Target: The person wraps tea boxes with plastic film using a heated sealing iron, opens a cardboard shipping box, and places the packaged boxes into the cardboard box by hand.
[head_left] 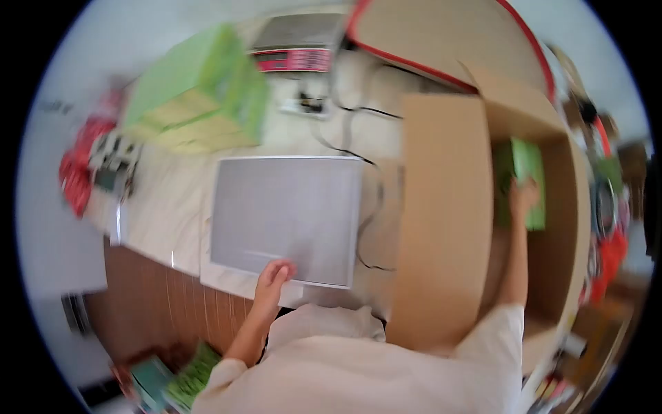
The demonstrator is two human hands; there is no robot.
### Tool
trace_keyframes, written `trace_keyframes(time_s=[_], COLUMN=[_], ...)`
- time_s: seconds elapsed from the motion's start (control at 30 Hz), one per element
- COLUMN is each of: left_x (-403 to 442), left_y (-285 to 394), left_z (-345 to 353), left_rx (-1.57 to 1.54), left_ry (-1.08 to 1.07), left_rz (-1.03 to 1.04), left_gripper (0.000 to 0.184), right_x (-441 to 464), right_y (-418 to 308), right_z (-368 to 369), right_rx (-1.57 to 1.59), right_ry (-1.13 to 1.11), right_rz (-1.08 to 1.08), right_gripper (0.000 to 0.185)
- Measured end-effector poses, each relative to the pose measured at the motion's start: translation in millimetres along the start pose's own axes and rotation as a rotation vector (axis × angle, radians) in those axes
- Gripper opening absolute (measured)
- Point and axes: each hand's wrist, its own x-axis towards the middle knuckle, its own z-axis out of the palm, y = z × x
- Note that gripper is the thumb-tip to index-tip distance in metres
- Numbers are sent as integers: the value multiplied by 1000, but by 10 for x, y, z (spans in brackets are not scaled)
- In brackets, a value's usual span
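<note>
My right hand reaches down inside a tall cardboard carton with its flaps up. Its fingers are closed on a green box that stands against the carton's far part. My left hand is at the front edge of a flat grey panel lying on the table. The left fingers are curled together with nothing visible in them. Whether that hand touches the panel I cannot tell.
A stack of green boxes stands at the back left. Behind the panel are a scale with a pink front and a white power strip. Black cables run between panel and carton. A red-edged beige board is at the back.
</note>
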Motion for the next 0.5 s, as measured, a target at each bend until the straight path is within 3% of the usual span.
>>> trace_keyframes(time_s=[0.03,0.13,0.27,0.37,0.5], left_x=[78,371,957,1504,2473], left_y=[59,265,597,1039,1532], left_z=[-110,-609,-1393,-1801,-2260], left_rx=[35,-24,-17,-55,-122], left_ry=[-31,64,233,328,417], left_rz=[47,202,440,591,708], left_gripper=[24,22,23,27,32], right_x=[73,392,555,456,215], right_y=[-23,-679,-1913,-2884,-4332], right_z=[-70,-735,-1619,-1944,-2048], right_rx=[10,155,410,558,755], right_ry=[149,105,243,151,-186], right_rz=[-188,-135,-241,-363,-435], right_gripper=[45,39,34,34,34])
